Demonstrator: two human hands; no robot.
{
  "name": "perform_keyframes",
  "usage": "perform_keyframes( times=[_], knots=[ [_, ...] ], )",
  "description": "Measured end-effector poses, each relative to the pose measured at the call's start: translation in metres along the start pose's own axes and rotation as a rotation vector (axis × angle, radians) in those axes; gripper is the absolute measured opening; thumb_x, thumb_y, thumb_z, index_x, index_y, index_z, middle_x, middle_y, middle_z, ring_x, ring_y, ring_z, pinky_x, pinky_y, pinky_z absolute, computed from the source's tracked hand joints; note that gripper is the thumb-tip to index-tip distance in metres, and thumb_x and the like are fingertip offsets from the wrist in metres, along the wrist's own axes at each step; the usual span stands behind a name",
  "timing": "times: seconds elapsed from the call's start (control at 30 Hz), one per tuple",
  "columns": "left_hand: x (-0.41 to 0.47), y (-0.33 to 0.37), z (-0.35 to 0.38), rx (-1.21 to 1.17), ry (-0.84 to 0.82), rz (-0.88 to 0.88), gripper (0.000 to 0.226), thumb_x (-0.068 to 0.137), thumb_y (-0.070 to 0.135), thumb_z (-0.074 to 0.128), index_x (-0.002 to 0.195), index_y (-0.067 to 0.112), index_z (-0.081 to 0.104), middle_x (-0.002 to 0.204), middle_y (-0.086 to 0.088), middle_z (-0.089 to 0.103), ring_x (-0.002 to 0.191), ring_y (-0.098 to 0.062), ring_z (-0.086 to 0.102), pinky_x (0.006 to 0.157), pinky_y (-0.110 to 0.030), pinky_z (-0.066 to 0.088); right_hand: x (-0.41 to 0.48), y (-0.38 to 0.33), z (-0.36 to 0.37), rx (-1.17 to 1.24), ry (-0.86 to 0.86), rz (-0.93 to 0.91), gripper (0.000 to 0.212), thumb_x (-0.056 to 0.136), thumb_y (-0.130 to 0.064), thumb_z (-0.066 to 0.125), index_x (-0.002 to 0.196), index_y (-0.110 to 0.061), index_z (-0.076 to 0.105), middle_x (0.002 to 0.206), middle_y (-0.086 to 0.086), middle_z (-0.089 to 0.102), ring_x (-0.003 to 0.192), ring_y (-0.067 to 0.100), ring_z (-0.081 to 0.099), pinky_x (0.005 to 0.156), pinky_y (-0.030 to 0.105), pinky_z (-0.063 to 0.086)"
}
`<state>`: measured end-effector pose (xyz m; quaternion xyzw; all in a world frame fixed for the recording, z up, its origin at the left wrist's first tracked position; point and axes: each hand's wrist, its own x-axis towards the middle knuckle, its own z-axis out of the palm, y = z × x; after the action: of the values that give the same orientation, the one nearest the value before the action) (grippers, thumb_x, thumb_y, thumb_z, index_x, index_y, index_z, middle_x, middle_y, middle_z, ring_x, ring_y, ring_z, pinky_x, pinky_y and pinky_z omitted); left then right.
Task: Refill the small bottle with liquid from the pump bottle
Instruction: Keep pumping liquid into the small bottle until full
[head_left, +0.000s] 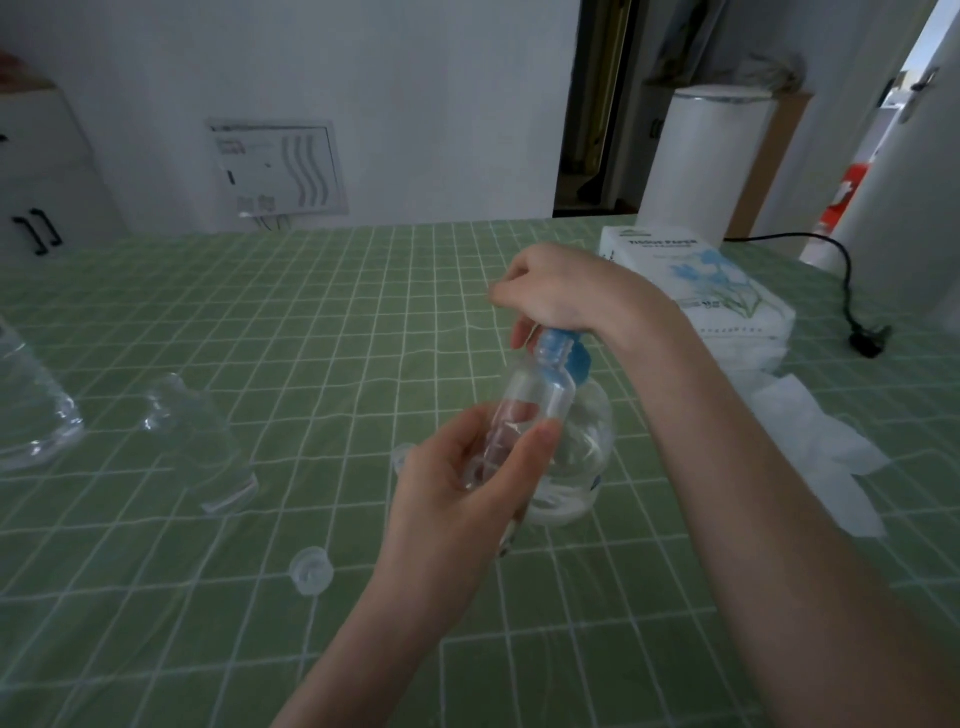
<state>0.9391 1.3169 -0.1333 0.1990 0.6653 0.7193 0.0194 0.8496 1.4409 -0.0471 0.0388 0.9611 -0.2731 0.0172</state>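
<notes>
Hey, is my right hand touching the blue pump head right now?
Touching. The head view shows the right hand lying on top of the blue pump head, with no gap between them.

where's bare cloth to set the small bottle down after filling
Widest free patch: the far cloth, from the clear bottle across to the tissue pack. Also the near-left corner below the loose cap. Crowded: around the pump bottle, and right of it, with loose tissues.

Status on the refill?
Left hand grips small bottle, mouth at pump bottle spout. Right hand on pump head. Nothing blocking.
</notes>
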Motion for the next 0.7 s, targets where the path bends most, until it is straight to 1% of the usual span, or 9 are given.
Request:
perform_keyframes(
  times=[0.07, 0.13, 0.2, 0.27, 0.4, 0.47, 0.53, 0.6, 0.7],
  knots=[
    [0.0005, -0.0003, 0.0002, 0.013, -0.004, 0.009, 0.033, 0.07, 0.05, 0.063, 0.086, 0.022, 0.071, 0.066, -0.019, 0.062, 0.056, -0.014, 0.054, 0.049, -0.017, 0.042, 0.0002, -0.0023, -0.0036, -0.03, 0.033, -0.011, 0.034, 0.096, -0.029, 0.048, 0.114, -0.004, 0.062, 0.102, 0.013, 0.072, 0.095, 0.026, 0.068, 0.06, 0.024, 0.04],
    [0.0001, 0.0, 0.0003, -0.008, -0.009, 0.004, 0.027, 0.069, 0.047, 0.061, 0.078, 0.024, 0.07, 0.054, -0.008, 0.057, 0.048, -0.008, 0.05, 0.043, -0.015, 0.039, 0.0004, -0.0033, -0.004, -0.026, 0.036, -0.006, 0.032, 0.095, -0.027, 0.049, 0.113, -0.005, 0.063, 0.1, 0.012, 0.073, 0.091, 0.025, 0.068, 0.06, 0.024, 0.04],
    [0.0001, 0.0013, 0.0002, -0.023, -0.009, -0.001, 0.023, 0.069, 0.046, 0.061, 0.073, 0.026, 0.069, 0.052, 0.002, 0.054, 0.045, -0.005, 0.046, 0.042, -0.014, 0.037, 0.0011, -0.004, -0.0026, -0.019, 0.021, 0.003, 0.031, 0.095, -0.024, 0.048, 0.116, -0.005, 0.062, 0.1, 0.012, 0.073, 0.093, 0.025, 0.069, 0.061, 0.024, 0.041],
    [0.0, 0.0009, 0.0003, -0.01, 0.002, -0.003, 0.028, 0.067, 0.049, 0.061, 0.077, 0.024, 0.07, 0.056, -0.001, 0.055, 0.048, -0.008, 0.047, 0.043, -0.014, 0.038, 0.001, -0.0041, -0.0011, -0.007, 0.01, 0.01, 0.032, 0.095, -0.023, 0.048, 0.118, -0.005, 0.061, 0.102, 0.013, 0.072, 0.096, 0.027, 0.069, 0.062, 0.025, 0.042],
    [-0.0016, 0.0013, -0.0002, -0.009, 0.006, -0.019, 0.025, 0.068, 0.048, 0.061, 0.072, 0.024, 0.068, 0.05, 0.004, 0.049, 0.04, -0.005, 0.04, 0.038, -0.016, 0.033, -0.0012, -0.0014, 0.0021, -0.013, -0.012, 0.022, 0.033, 0.097, -0.023, 0.046, 0.119, -0.003, 0.059, 0.109, 0.013, 0.07, 0.101, 0.028, 0.066, 0.072, 0.03, 0.045],
    [-0.0023, 0.0004, -0.0002, 0.002, 0.009, -0.022, 0.027, 0.067, 0.049, 0.061, 0.073, 0.024, 0.069, 0.051, 0.001, 0.049, 0.041, -0.006, 0.04, 0.038, -0.016, 0.033, -0.0022, 0.0001, 0.0046, -0.013, -0.026, 0.029, 0.034, 0.097, -0.024, 0.045, 0.121, -0.003, 0.058, 0.112, 0.014, 0.069, 0.103, 0.029, 0.065, 0.082, 0.032, 0.047],
    [-0.0021, -0.0007, -0.0002, 0.011, 0.02, -0.022, 0.032, 0.065, 0.05, 0.061, 0.078, 0.022, 0.07, 0.055, -0.004, 0.055, 0.045, -0.008, 0.043, 0.039, -0.015, 0.035, -0.0026, 0.001, 0.0057, -0.013, -0.021, 0.032, 0.035, 0.097, -0.024, 0.044, 0.122, -0.004, 0.058, 0.112, 0.013, 0.069, 0.103, 0.029, 0.064, 0.087, 0.034, 0.047],
    [-0.0016, -0.0009, 0.0001, 0.008, 0.022, -0.021, 0.034, 0.066, 0.05, 0.061, 0.082, 0.023, 0.071, 0.059, -0.009, 0.059, 0.049, -0.01, 0.047, 0.042, -0.016, 0.037, -0.0032, 0.0011, 0.005, -0.009, -0.011, 0.025, 0.035, 0.097, -0.024, 0.044, 0.122, -0.004, 0.058, 0.11, 0.013, 0.069, 0.102, 0.028, 0.065, 0.085, 0.033, 0.047],
    [-0.0009, -0.0002, -0.0003, 0.025, 0.016, -0.006, 0.037, 0.065, 0.053, 0.06, 0.086, 0.024, 0.071, 0.066, -0.021, 0.062, 0.055, -0.014, 0.052, 0.047, -0.018, 0.041, -0.0044, -0.0004, 0.0018, 0.014, 0.028, -0.011, 0.035, 0.097, -0.026, 0.045, 0.118, -0.003, 0.06, 0.103, 0.014, 0.071, 0.097, 0.027, 0.067, 0.076, 0.03, 0.048]
  ],
)
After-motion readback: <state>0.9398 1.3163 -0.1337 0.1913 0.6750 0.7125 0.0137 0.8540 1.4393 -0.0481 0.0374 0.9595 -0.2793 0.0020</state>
